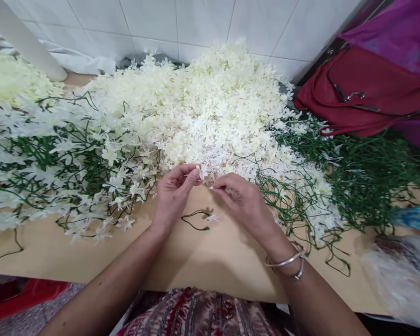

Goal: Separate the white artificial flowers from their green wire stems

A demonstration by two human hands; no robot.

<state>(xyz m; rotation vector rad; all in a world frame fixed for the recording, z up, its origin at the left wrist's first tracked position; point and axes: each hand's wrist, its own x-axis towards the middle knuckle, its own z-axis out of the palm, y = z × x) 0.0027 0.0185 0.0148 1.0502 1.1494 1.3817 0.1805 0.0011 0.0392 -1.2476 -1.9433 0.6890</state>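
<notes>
My left hand (177, 191) pinches a small white artificial flower (202, 172) between thumb and forefinger. Just to its right, my right hand (243, 200) is closed in a pinch, with a tiny white tip showing at the fingers; what kind of piece it is I cannot make out. Below and between the hands, a curved green stem (196, 219) lies on the table with a small white floret at its end. Beyond both hands rises a large heap of loose white flower heads (227, 102).
White flowers on green stems (73, 154) are piled at the left. Bare green stems (367, 177) lie in a heap at the right, near a red handbag (374, 88) and a clear plastic bag (402, 275). A tiled wall (203, 21) stands behind the tan table (210, 270).
</notes>
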